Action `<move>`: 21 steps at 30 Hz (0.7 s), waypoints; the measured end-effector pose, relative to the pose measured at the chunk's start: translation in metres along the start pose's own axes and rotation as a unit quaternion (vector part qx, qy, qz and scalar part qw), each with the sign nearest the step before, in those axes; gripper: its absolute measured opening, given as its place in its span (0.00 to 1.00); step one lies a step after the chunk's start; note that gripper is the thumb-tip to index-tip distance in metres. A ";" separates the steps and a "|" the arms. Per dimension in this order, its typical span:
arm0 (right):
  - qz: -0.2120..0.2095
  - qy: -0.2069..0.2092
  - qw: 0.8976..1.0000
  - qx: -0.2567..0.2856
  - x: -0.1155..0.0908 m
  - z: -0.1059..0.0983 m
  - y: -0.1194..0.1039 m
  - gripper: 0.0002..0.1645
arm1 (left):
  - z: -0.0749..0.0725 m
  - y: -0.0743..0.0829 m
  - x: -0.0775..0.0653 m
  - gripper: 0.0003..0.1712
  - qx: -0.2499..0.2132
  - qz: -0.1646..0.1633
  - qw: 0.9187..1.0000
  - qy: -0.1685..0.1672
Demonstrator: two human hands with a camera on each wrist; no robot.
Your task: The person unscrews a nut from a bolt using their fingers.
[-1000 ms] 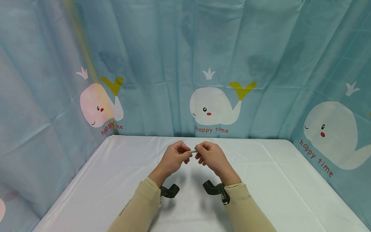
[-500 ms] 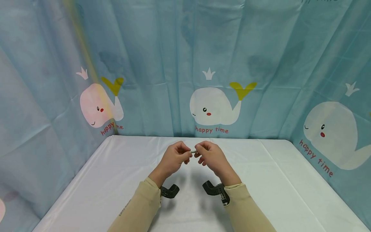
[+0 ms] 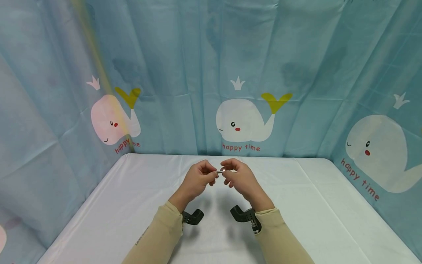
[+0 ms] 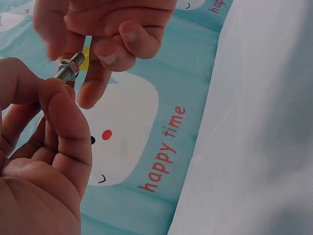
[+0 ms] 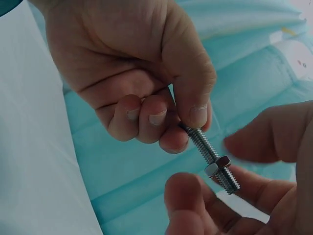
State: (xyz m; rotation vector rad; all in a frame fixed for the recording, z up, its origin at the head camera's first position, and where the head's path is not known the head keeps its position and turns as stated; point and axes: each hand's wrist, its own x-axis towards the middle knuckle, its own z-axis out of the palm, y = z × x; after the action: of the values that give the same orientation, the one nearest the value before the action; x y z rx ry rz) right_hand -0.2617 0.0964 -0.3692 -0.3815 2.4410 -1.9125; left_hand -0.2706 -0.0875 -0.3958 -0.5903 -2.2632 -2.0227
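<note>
Above the table, my left hand (image 3: 196, 179) pinches a silver threaded bolt (image 5: 201, 143) between thumb and fingers, its held end hidden by them. A hex nut (image 5: 218, 167) sits on the thread near the bolt's free end, which sticks out past it. My right hand (image 3: 243, 179) is spread around that end. In the right wrist view its thumb (image 5: 269, 134) is blurred and apart from the nut, while one finger lies close behind the thread. The left wrist view also shows the nut (image 4: 70, 68) between the two hands.
A white cloth covers the table (image 3: 316, 212). Blue curtains (image 3: 165, 121) printed with whales hang behind it and at both sides. Each wrist carries a black camera mount (image 3: 193, 217) over the table.
The right thumb and index finger, earlier together at the bolt's end, have parted: the index finger is higher and the thumb lower. The left hand keeps its pinch in the same place.
</note>
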 end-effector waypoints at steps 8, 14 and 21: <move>0.014 -0.014 1.000 0.004 0.001 -0.001 0.004 0.14 | -0.002 0.001 0.000 0.04 0.001 -0.003 1.000 -0.006; 0.002 -0.011 1.000 -0.002 0.000 -0.001 0.002 0.15 | -0.001 0.007 -0.002 0.02 -0.003 -0.004 1.000 0.000; 0.015 -0.002 1.000 -0.002 0.000 -0.001 0.002 0.12 | -0.001 0.010 -0.002 0.02 0.001 -0.011 1.000 0.001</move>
State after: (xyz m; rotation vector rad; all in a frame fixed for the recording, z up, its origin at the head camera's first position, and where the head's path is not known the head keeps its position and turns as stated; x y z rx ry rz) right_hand -0.2626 0.0977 -0.3706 -0.3470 2.4350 -1.8943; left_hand -0.2656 -0.0879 -0.3871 -0.5642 -2.2808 -2.0289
